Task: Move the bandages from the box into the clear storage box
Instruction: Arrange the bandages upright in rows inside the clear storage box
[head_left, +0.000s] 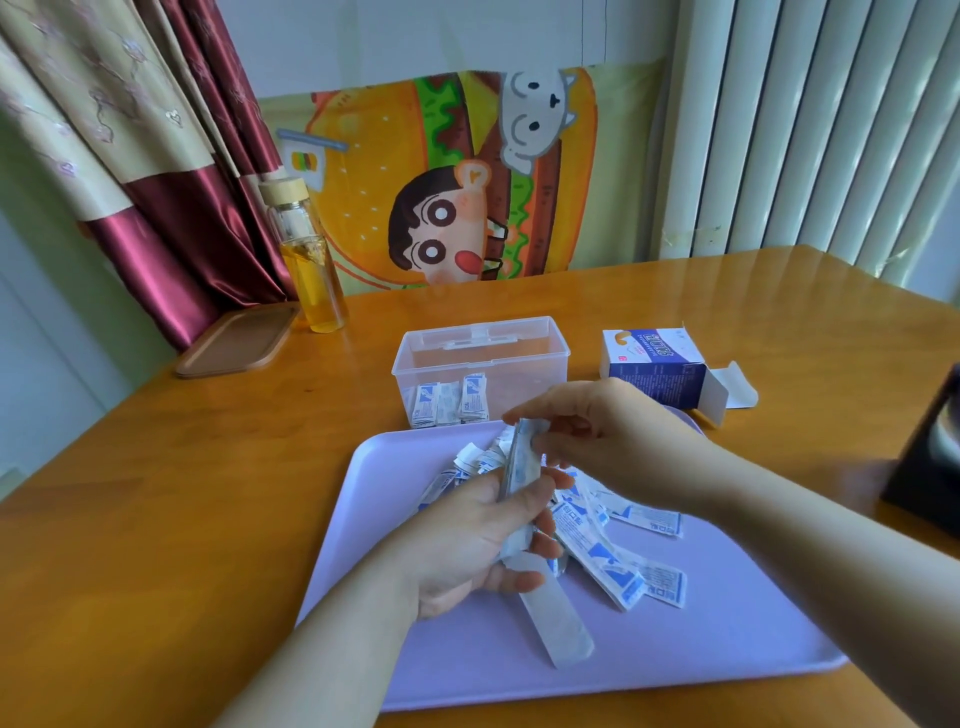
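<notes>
Writing: blue print on the loose bandages (618, 564) and box (657, 371) — we cannot read it.
Left hand (478, 545): grips bandage stack (521, 467) above tray (727, 639).
Right hand (608, 436): pinches its top.
Clear storage box (519, 374): behind tray — some bandages (449, 402) inside.

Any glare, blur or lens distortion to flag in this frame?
Head view: glare streaks the table at far right; wide-angle bending bows its edges; the right hand, pinching the bandage stack, is slightly smeared; the dark object at the right edge is blurred.
</notes>
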